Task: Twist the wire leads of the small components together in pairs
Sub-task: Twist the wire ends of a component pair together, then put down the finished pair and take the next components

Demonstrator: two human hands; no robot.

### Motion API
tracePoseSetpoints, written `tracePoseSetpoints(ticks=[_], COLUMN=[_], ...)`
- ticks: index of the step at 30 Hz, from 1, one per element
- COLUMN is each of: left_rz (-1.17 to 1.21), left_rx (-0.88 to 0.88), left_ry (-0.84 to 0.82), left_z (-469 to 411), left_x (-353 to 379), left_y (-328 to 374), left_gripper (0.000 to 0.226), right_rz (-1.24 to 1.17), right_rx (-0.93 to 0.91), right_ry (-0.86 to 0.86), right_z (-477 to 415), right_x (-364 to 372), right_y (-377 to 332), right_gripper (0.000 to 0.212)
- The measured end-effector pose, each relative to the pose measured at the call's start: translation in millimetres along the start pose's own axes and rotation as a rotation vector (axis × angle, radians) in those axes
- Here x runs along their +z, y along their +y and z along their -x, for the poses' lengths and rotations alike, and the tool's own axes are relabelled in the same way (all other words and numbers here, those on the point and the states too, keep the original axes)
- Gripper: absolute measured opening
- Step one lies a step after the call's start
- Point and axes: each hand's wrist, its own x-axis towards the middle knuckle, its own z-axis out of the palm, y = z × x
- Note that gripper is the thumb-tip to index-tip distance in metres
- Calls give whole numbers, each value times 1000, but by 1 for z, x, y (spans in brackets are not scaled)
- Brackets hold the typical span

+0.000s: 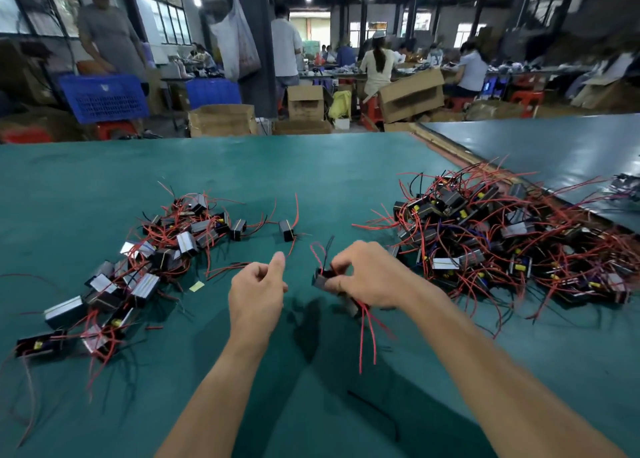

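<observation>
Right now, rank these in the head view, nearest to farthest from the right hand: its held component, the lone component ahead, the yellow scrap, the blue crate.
1. Held component, gripped in the right hand itself.
2. Lone component, ahead and left.
3. Yellow scrap, farther left.
4. Blue crate, far back, left.

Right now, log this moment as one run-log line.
left hand: curled, hold unclear | right hand: grips small black box component, red wire leads dangling | left pile, right pile on green mat
</observation>
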Motion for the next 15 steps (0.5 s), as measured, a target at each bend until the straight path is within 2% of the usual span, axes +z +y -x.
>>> tracePoseSetpoints(ticks=[3, 7, 9, 11, 15], left_rz=[74, 75, 59, 38, -10], left_rx=[-60, -60, -57, -53, -35], left_ry=[-50, -110, -147, -182, -224], left_z=[3, 7, 10, 13, 17], left_x=[0, 3, 5, 6, 4], left_y=[3, 5, 6, 6, 9], left_gripper=[36, 32, 30, 28, 25], right_rz=[-59, 55, 130, 241, 478], right_rx=[131, 230, 268, 358, 558], right_ry=[177, 600, 732, 692, 415], right_z=[-2, -11, -30, -49, -58], right_x=[-34, -104, -136, -150, -123], right_y=[6, 22, 36, 56, 95], right_gripper=[28, 26, 28, 26, 17])
